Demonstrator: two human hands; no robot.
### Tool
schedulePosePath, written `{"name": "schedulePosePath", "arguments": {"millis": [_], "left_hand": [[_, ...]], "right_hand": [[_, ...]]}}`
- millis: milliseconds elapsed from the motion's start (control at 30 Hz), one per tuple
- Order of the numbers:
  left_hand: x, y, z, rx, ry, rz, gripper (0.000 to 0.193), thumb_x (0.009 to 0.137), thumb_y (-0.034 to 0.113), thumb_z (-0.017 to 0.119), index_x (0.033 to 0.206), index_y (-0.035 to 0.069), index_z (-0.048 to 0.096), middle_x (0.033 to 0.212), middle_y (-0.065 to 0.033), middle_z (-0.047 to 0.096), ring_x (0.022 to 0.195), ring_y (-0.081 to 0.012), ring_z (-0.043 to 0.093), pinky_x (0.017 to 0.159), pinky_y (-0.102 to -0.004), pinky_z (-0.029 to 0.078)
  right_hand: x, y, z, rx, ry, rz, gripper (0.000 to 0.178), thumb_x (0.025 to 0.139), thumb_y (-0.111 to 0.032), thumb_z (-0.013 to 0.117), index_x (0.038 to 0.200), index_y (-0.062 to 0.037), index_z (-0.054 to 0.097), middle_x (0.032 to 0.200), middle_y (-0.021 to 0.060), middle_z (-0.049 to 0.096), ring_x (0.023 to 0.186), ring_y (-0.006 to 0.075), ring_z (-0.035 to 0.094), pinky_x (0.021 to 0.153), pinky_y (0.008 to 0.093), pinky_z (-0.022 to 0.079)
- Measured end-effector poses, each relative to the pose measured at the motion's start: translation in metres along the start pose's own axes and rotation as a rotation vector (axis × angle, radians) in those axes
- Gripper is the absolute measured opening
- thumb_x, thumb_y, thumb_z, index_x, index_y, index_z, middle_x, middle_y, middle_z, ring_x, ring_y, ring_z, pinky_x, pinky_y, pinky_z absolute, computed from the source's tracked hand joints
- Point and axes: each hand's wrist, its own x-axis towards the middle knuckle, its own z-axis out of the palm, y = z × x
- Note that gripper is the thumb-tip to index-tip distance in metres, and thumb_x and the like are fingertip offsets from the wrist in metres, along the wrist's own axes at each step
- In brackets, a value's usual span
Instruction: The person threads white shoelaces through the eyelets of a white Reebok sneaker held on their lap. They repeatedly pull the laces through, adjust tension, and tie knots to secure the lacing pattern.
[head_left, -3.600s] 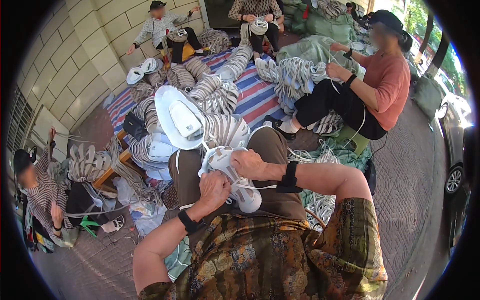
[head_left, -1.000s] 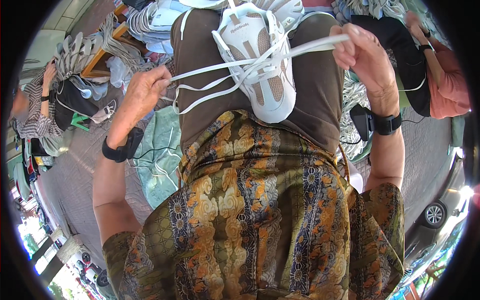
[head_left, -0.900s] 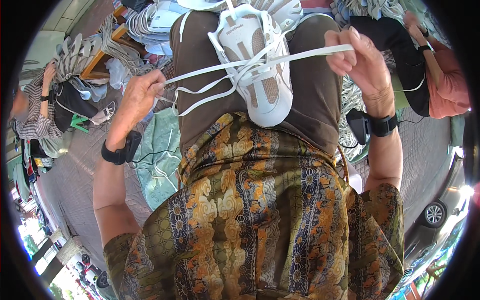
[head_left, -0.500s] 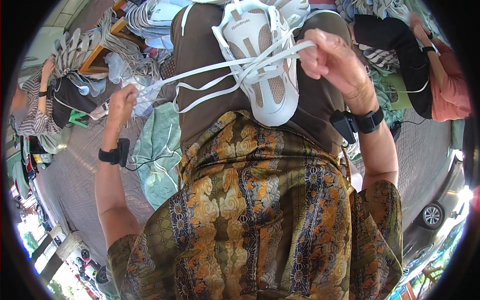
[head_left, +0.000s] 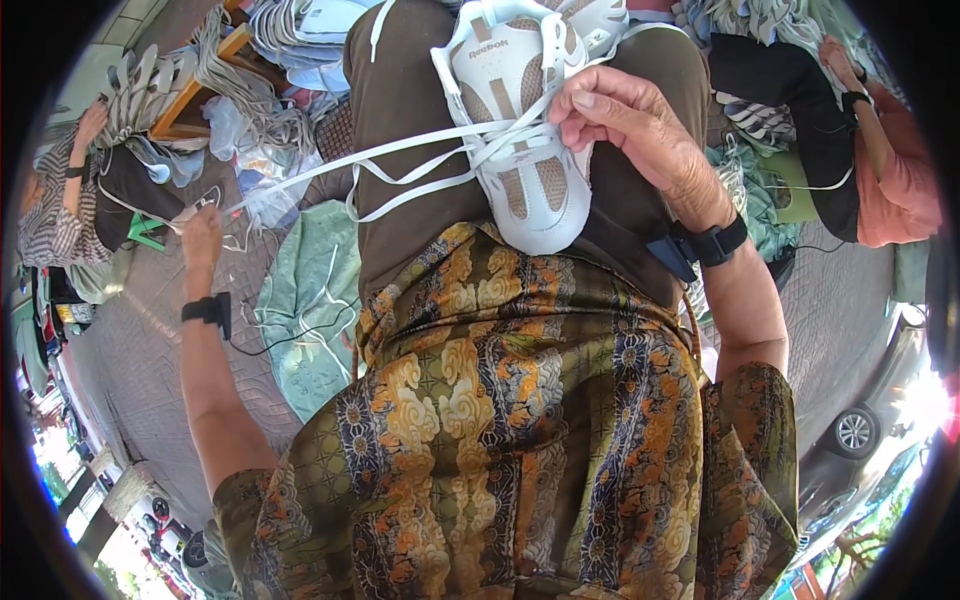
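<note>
One white-and-beige shoe [head_left: 532, 187], toe toward wearer, rests on brown trousers [head_left: 400, 90]. Left hand [head_left: 203, 240], well out to side, fingers closed on white lace [head_left: 440, 134], stretched nearly straight from shoe. Right hand [head_left: 635, 122] at shoe's right edge, fingertips pinched on lace, contact partly hidden. Lace slack lies looped below stretched part. Step in hand, judged by pose: pulling lace through. Next move calls for steady right-hand hold while slack is taken up.
</note>
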Motion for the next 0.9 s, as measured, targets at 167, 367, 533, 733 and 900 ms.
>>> {"name": "schedulePosePath", "arguments": {"millis": [167,367,533,733,900], "left_hand": [[0.023,0.075,0.011,-0.117,0.23,0.299,0.018,0.085,0.007,0.054,0.1,0.006,0.064,0.094,-0.0176,0.067,0.086,-0.0427,0.061,0.081,-0.0497,0.048],[-0.02,0.272,-0.085,-0.635,0.057,0.341,0.015,0.091,0.008,0.059,0.105,0.003,0.065,0.094,-0.0078,0.068,0.088,-0.0152,0.065,0.076,-0.0288,0.05],[-0.047,0.358,-0.094,-0.676,-0.041,0.695,0.016,0.084,0.011,0.067,0.098,0.004,0.066,0.087,-0.008,0.067,0.079,-0.0212,0.066,0.069,-0.0317,0.052],[-0.03,0.403,-0.072,-0.401,0.177,0.78,0.018,0.077,0.012,0.068,0.093,0.004,0.065,0.081,-0.0096,0.063,0.073,-0.0288,0.062,0.063,-0.0361,0.051],[-0.025,0.401,-0.071,-0.548,0.15,0.776,0.01,0.079,0.005,0.064,0.089,0.002,0.063,0.076,-0.008,0.061,0.067,-0.0225,0.062,0.061,-0.0328,0.049]], "right_hand": [[-0.007,-0.012,-0.004,-0.236,0.128,-0.163,0.016,0.099,-0.019,0.055,0.1,-0.0043,0.062,0.089,0.0,0.063,0.077,0.0059,0.055,0.072,0.0226,0.047],[-0.018,-0.028,0.01,-0.846,0.179,-0.399,0.016,0.09,-0.006,0.065,0.106,-0.0043,0.063,0.101,0.0011,0.062,0.073,0.0086,0.054,0.067,0.0221,0.046],[-0.013,-0.021,0.011,-1.143,0.049,-0.54,0.017,0.084,-0.003,0.067,0.099,-0.0034,0.061,0.1,0.0076,0.059,0.075,0.0256,0.062,0.065,0.0341,0.051],[-0.011,-0.012,0.008,-1.157,0.097,-0.551,0.011,0.084,-0.003,0.066,0.092,-0.0024,0.057,0.092,0.0101,0.058,0.072,0.0318,0.06,0.063,0.0388,0.049],[-0.005,-0.013,0.007,-0.984,0.119,-0.436,0.008,0.087,-0.002,0.063,0.091,-0.002,0.056,0.075,0.0091,0.054,0.064,0.0203,0.055,0.058,0.0319,0.044]]}}
